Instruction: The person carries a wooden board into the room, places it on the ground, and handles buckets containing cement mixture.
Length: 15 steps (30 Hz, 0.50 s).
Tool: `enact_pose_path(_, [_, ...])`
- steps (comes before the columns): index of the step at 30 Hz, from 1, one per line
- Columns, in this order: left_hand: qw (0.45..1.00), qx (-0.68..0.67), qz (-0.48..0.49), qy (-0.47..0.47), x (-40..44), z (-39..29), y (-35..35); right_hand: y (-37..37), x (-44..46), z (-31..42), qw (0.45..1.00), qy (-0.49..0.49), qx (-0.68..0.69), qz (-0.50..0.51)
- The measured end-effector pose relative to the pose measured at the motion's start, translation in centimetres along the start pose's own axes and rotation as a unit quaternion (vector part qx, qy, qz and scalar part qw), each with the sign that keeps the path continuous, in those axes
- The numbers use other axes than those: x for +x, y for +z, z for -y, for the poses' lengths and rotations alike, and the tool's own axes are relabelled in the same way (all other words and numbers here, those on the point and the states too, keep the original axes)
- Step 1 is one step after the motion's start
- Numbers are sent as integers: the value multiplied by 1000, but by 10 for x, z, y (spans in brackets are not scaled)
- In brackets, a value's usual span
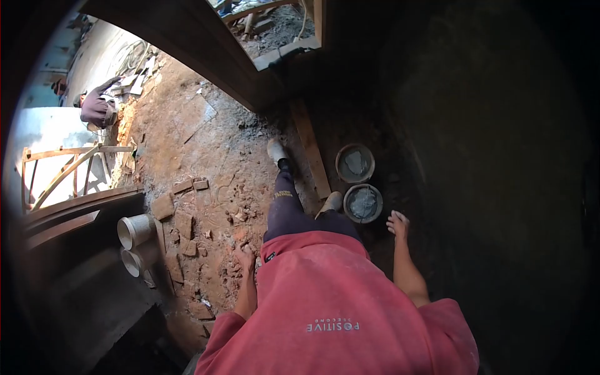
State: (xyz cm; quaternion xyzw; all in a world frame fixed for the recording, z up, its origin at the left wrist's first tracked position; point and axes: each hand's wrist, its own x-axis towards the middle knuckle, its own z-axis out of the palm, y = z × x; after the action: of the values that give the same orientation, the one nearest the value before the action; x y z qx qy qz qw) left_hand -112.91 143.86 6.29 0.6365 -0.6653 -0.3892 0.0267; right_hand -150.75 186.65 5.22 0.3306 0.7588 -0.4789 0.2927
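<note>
So the two round buckets here sit on the dirt floor, toward its shaded right edge along the dark wall: a far bucket and a near bucket, right up against each other, both with wet-looking grey mix inside. The right hand hangs just beside the near one, apart from its rim, fingers loosely curled and close together. The left hand is down by the left hip, over rubble; it's too blurry to tell how those fingers sit. A wooden plank lies between the feet and the far bucket. Over toward the floor's left edge you've got broken bricks and two pale tipped buckets, plus another person bent over out in the sunlight.
</note>
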Motion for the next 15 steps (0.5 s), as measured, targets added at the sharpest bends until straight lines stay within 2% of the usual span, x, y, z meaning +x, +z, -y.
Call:
enact_pose_path(1, [1000, 3, 4, 1, -9, 1, -1, 4, -3, 4, 1000, -5, 0, 4])
enact_pose_path(3, [991, 117, 35, -52, -24, 7, -4, 9, -13, 13, 1000, -21, -2, 21])
enact_pose_path(4, [992, 121, 43, -16, -29, 15, -5, 10, -18, 13, 998, -41, -4, 40])
enact_pose_path(5, [992, 120, 43, -18, -35, 6, -9, 10, -22, 11, 998, -41, -6, 40])
enact_pose_path(7, [968, -111, 141, -175, -38, -22, -17, 13, -28, 13, 997, -52, -14, 53])
enact_pose_path(8, [958, -138, 147, -205, -35, -30, -19, 14, -28, 8, 998, -45, -16, 47])
enact_pose_path(11, [955, -164, 170, -181, -20, -42, -24, 13, -27, -5, 995, -38, -88, 31])
enact_pose_path(15, [947, -239, 151, -154, 10, -55, -27, 16, -29, 0, 984, -5, -174, 34])
